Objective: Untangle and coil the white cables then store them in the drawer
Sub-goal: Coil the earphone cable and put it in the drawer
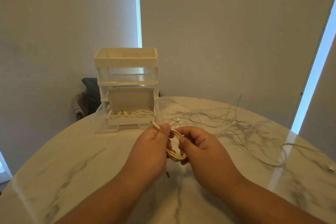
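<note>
We see one round marble table [72, 160] filling the lower half of the frame, its edge curving from lower left up behind the organizer and down the right side. One dark chair [87, 94] sits behind that far edge, centre left.

One clear organizer [125, 71] stands centre frame, close to the table's far edge. One drawer [101, 123], the bottom one, is pulled out toward us. In it is one white box [131, 100] with its lid up and a bundle of stored cables [138, 112] inside.

The loose cables [218, 114] sprawl over the right half of the table. We can't count the strands, but we count three plug ends. One strand runs close to the right edge. Bare marble lies lower left and in a narrow strip between the drawer front and the hands.

Two hands, centre frame, are raised just in front of the drawer. One coiled cable [175, 156] hangs between them. The left hand [149, 147] pinches it near the top, thumb over fingers. The right hand [201, 145] has its fingers curled round the coil's right side. One plug [154, 124] pokes out up-left from the left hand, just short of the drawer front.

One small dark item [168, 174] lies on the table below the hands, and we can't tell what it is.
</note>
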`<action>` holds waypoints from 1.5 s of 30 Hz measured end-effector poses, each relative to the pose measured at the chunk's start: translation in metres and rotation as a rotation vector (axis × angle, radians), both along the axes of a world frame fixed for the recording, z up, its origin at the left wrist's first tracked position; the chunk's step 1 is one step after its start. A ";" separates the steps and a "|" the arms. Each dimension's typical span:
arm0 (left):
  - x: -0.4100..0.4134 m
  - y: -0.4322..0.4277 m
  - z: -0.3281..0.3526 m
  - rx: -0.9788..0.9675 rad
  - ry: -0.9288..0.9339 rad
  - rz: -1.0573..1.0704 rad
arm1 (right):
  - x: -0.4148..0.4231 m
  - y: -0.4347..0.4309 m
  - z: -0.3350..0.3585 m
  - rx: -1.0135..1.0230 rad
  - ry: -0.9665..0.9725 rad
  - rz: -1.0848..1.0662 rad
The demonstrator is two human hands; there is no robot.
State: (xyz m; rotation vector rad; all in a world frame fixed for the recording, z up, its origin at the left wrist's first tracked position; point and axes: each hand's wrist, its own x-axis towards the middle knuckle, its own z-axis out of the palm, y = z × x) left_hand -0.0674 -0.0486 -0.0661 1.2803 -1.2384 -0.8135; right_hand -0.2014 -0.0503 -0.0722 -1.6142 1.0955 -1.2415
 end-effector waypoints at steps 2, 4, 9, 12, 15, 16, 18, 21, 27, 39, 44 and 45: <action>0.000 -0.002 -0.002 0.054 0.141 -0.055 | -0.003 -0.002 0.001 0.013 0.042 0.003; -0.004 -0.004 -0.003 0.128 0.374 -0.078 | -0.006 -0.004 0.000 0.017 0.079 0.012; -0.008 -0.003 -0.004 0.198 0.586 -0.137 | -0.007 -0.010 -0.009 0.038 0.069 0.013; -0.010 -0.002 -0.002 0.177 0.566 -0.126 | -0.007 -0.014 -0.014 0.059 -0.014 -0.021; -0.008 -0.005 0.001 0.135 0.650 -0.045 | -0.006 -0.012 -0.012 0.162 -0.141 0.030; -0.006 -0.006 0.003 0.121 0.670 -0.013 | -0.006 -0.010 -0.011 0.211 -0.128 0.063; -0.004 -0.007 0.003 0.102 0.675 0.029 | -0.005 -0.005 -0.011 0.282 -0.036 0.135; -0.004 -0.008 0.001 0.088 0.639 0.054 | 0.000 -0.002 -0.013 0.295 -0.022 0.188; -0.005 -0.003 0.006 0.045 0.554 0.055 | 0.000 -0.004 -0.012 0.415 -0.210 0.200; -0.003 -0.001 -0.001 -0.130 0.050 0.077 | 0.003 -0.004 -0.010 0.442 -0.407 0.199; -0.002 -0.006 -0.003 -0.025 0.232 0.033 | -0.004 -0.013 -0.013 0.399 -0.333 0.122; -0.002 -0.006 -0.003 -0.015 0.280 0.013 | -0.005 -0.014 -0.013 0.394 -0.312 0.120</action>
